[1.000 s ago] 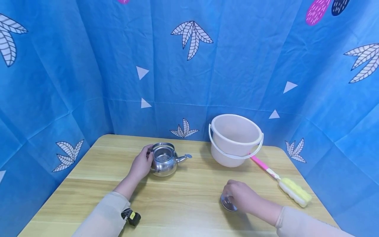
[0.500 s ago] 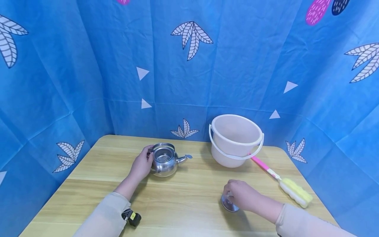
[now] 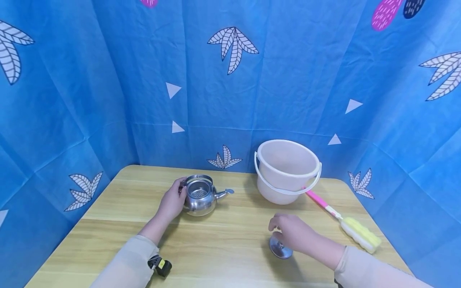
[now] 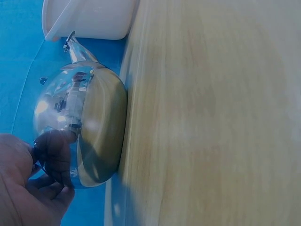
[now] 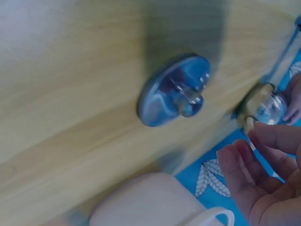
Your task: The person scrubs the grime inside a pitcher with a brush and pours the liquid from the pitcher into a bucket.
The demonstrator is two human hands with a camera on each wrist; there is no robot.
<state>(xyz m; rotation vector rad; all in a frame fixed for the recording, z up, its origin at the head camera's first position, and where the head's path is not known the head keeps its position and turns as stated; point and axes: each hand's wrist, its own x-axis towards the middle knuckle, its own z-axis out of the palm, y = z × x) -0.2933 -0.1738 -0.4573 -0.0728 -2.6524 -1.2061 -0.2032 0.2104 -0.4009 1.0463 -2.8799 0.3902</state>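
In the head view a shiny steel teapot [image 3: 202, 205] stands left of centre on the wooden table, lidless, with a perforated strainer [image 3: 198, 193] showing in its mouth. My left hand [image 3: 172, 201] grips its handle from the left. The spout points right. In the left wrist view the left hand [image 4: 35, 188] is curled at the handle side of the rounded teapot body [image 4: 89, 127]. The round metal lid [image 3: 281, 249] lies knob up on the table at right. My right hand [image 3: 293, 233] hovers over it with loosely bent fingers; the right wrist view shows a gap between lid [image 5: 164, 99] and fingers.
A white bucket [image 3: 281, 189] with its handle hanging down stands at the back right. Beside it lies a sponge brush [image 3: 360, 234] with a pink handle. Blue patterned cloth [image 3: 223, 100] surrounds the table [image 3: 216, 256] at the back and both sides.
My right hand has let go of the lid and lifted slightly off it; the fingers have opened. The lid stays on the table. My left hand and the teapot have not moved.
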